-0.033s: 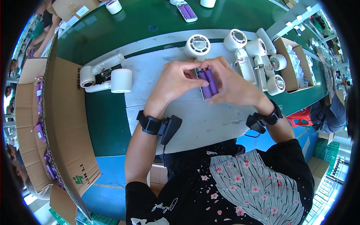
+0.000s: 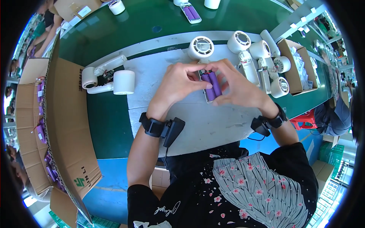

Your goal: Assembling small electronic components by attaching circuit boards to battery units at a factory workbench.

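Observation:
A white handheld fan (image 2: 201,47) lies on the pale work mat, its round grille head away from me. Its handle is opened, and a purple two-cell battery pack (image 2: 214,86) sits in or on it. My left hand (image 2: 177,81) is closed in from the left, thumb against the near cell and fingertips at the pack's upper end. From the right, my right hand (image 2: 240,86) curls round the pack, fingers at its top end and thumb by its lower side. The fingers hide the wires and joint near the fan neck.
Several white fan bodies (image 2: 249,67) and a carton of small bagged parts (image 2: 294,85) stand at right. Left are opened fan parts (image 2: 123,82) and a tall cardboard box (image 2: 70,114) holding purple packs. Another opened fan (image 2: 190,13) lies at the far side. A person sits at right.

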Demonstrator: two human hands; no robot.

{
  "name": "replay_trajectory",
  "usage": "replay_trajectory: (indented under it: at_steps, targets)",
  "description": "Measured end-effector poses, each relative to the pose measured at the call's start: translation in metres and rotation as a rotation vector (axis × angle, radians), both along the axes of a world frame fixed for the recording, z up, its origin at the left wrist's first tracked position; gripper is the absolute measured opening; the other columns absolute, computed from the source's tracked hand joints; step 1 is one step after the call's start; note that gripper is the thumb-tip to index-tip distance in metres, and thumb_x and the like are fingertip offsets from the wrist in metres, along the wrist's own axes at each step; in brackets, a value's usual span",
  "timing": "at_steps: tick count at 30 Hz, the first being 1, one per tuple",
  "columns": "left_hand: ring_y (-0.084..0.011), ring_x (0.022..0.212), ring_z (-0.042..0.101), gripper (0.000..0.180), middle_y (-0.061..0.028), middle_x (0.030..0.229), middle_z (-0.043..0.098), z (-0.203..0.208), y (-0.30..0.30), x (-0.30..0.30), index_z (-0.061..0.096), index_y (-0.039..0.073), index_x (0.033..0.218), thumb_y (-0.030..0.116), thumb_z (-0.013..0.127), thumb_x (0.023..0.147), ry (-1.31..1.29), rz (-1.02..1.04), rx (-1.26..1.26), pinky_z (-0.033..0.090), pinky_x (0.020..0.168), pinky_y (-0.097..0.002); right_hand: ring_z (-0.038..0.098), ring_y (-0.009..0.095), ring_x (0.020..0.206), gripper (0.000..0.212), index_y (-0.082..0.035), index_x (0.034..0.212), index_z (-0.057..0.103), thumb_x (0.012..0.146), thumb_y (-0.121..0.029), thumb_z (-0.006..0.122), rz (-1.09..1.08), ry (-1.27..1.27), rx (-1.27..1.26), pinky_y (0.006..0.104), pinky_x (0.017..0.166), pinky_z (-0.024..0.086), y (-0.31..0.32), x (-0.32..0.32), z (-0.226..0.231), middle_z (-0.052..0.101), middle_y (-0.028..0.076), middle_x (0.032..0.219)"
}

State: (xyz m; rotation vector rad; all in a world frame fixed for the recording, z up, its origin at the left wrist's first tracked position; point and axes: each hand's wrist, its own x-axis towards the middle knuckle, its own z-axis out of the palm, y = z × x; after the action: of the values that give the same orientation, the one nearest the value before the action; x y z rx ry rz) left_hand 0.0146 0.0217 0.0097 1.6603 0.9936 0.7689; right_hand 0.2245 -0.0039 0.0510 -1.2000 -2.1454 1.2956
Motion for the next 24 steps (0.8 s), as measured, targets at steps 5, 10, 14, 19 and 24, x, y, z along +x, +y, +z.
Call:
replay_trajectory:
  at_steps: [5,10,14,19,24]
  targets:
    - [-0.0129,0.058,0.059,0.049,-0.0076,0.066,0.064,-0.003,0.0,-0.002,0.07,0.009,0.111,0.018,0.084,0.065,-0.009,0.025,-0.001,0.049,0.059,-0.027,0.056,0.023,0.1,0.081,-0.012,0.13,0.041,0.062,0.0,0.083,-0.018,-0.022,0.041,0.0333,0.08,0.054,-0.002,0.0,-0.008,0.04,0.009,0.123]
    - [-0.0051,0.062,0.054,0.047,-0.0015,0.07,0.063,0.003,-0.001,-0.002,0.069,0.006,0.114,0.009,0.083,0.069,0.032,0.006,0.01,0.047,0.06,-0.0216,0.056,0.023,0.097,0.08,-0.012,0.128,0.042,0.06,0.002,0.083,-0.034,-0.086,0.047,0.0325,0.076,0.055,0.003,-0.007,0.0,0.04,0.009,0.122]
    - [-0.0139,0.06,0.059,0.047,-0.0086,0.067,0.064,-0.001,-0.001,-0.003,0.071,0.009,0.109,0.017,0.084,0.065,-0.004,0.024,0.007,0.049,0.06,-0.0277,0.057,0.023,0.095,0.08,-0.012,0.127,0.042,0.059,0.002,0.083,-0.035,-0.139,0.104,0.0325,0.073,0.055,0.004,-0.01,-0.007,0.04,0.009,0.122]
    - [-0.0139,0.06,0.06,0.045,-0.0086,0.068,0.065,0.002,0.0,0.0,0.071,0.009,0.108,0.017,0.083,0.066,0.024,0.041,0.005,0.049,0.06,-0.0279,0.057,0.021,0.092,0.072,-0.011,0.122,0.046,0.062,0.0,0.083,-0.026,-0.106,0.145,0.0326,0.07,0.054,0.004,-0.009,-0.01,0.043,0.008,0.119]
    - [-0.0109,0.061,0.058,0.047,-0.0067,0.07,0.066,-0.001,0.0,-0.002,0.07,0.009,0.112,0.014,0.083,0.067,-0.026,0.039,-0.009,0.049,0.06,-0.0261,0.059,0.019,0.082,0.039,-0.005,0.104,0.06,0.071,-0.005,0.079,-0.094,-0.038,0.261,0.0313,0.065,0.051,0.011,-0.006,-0.009,0.056,0.007,0.102]
